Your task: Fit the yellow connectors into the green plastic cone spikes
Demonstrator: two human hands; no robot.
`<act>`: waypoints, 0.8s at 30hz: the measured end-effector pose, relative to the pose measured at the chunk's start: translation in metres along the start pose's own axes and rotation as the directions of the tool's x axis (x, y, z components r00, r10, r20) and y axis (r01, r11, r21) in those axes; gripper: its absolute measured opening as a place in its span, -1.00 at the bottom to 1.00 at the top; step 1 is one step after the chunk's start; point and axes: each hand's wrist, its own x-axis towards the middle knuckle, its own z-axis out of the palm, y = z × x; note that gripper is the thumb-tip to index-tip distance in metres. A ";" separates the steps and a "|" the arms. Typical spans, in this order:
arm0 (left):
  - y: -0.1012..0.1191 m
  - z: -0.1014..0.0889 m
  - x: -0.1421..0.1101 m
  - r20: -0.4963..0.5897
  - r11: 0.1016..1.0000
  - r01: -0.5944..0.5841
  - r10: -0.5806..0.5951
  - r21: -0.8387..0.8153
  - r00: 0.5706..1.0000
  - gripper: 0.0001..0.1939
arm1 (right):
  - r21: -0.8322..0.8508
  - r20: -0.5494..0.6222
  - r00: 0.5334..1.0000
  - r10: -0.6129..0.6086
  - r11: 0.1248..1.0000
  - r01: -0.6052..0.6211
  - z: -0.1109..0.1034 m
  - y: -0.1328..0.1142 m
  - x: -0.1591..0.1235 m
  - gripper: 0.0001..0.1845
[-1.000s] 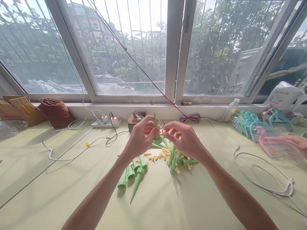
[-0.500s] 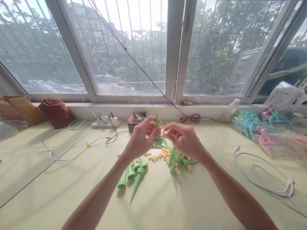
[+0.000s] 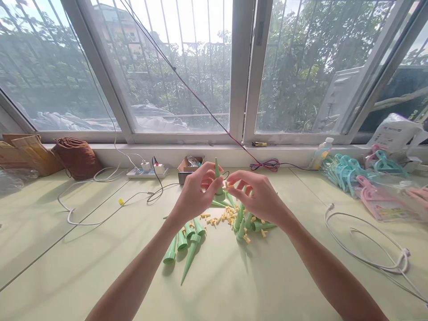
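Observation:
My left hand (image 3: 200,189) is closed around a green plant-watering spike (image 3: 217,176), held with its pointed end up. Between thumb and forefinger, my right hand (image 3: 256,191) pinches a small yellow valve (image 3: 226,186) close beside that spike. Loose yellow valves (image 3: 229,216) lie heaped on the table below my hands. Several green spikes (image 3: 240,225) are grouped under my right hand, some standing on end. To the left, more spikes (image 3: 182,240) lie on their sides, and a long one (image 3: 190,261) points toward me.
A power strip (image 3: 147,173) with white cables and a small open box (image 3: 191,166) stand near the window wall. On the right are a coiled white cable (image 3: 368,263), a bottle (image 3: 323,154) and packed teal and pink clips (image 3: 351,171). Another person's hand (image 3: 419,195) shows at the right edge.
My right hand has brought the yellow valve slightly closer to the green spike. My left hand keeps its hold, shifting very little. The other person's hand at the right has moved slightly.

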 end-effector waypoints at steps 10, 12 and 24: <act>-0.002 0.000 0.001 0.007 1.000 0.000 0.000 -0.015 1.000 -0.80 | -0.021 -0.026 1.000 -0.015 1.000 0.014 0.000 0.001 0.000 -0.92; -0.002 0.000 0.001 0.008 1.000 -0.005 0.005 -0.018 1.000 -0.81 | -0.021 -0.032 0.999 -0.016 1.000 0.016 0.000 0.001 0.001 -0.93; 0.001 0.001 0.000 0.017 0.999 -0.018 0.019 -0.029 1.000 -0.83 | -0.009 -0.024 1.000 0.004 1.000 -0.005 -0.001 -0.001 -0.001 -0.92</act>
